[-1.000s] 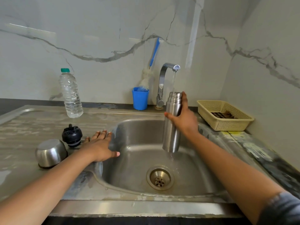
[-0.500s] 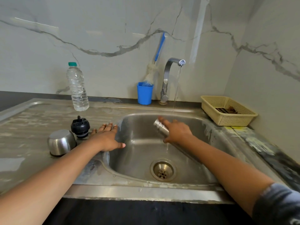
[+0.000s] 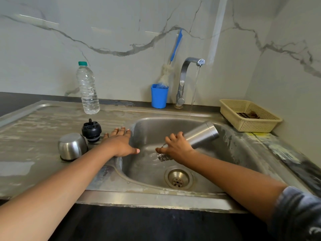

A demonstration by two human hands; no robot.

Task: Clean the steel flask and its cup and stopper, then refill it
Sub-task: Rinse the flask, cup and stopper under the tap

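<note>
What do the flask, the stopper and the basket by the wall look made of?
The flask: brushed steel, soft grey sheen. The stopper: likely black plastic, matte, moulded. The basket: cream plastic, it seems, moulded mesh walls.

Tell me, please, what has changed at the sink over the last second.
The right hand, gripping the steel flask throughout, lowered it from upright under the tap stream and tipped it mouth-down into the sink; water spills out. The left hand stays flat on its rim; cup and stopper unmoved.
</note>
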